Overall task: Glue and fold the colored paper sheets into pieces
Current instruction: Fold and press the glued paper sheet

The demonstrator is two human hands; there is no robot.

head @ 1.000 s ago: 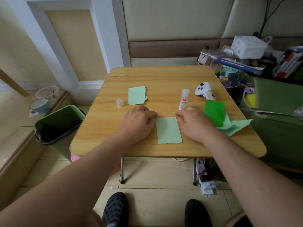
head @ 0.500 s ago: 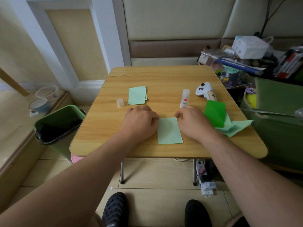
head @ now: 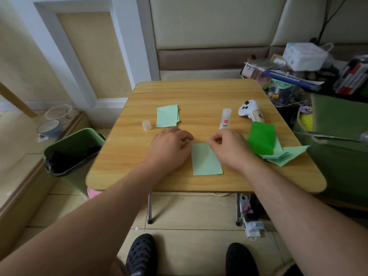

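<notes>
White controller (head: 249,110) on wooden table (head: 199,92), green bin (head: 75,144) beside it

Two bare forearms are seen, with no sleeves covering them as far up as the picture's edge. No watch, ring or bracelet is worn on the left hand (head: 169,148) or the right hand (head: 231,150). Black perforated clog-style shoes (head: 140,255) are worn on both feet, with rows of small round holes across the toe of the left one.
</notes>
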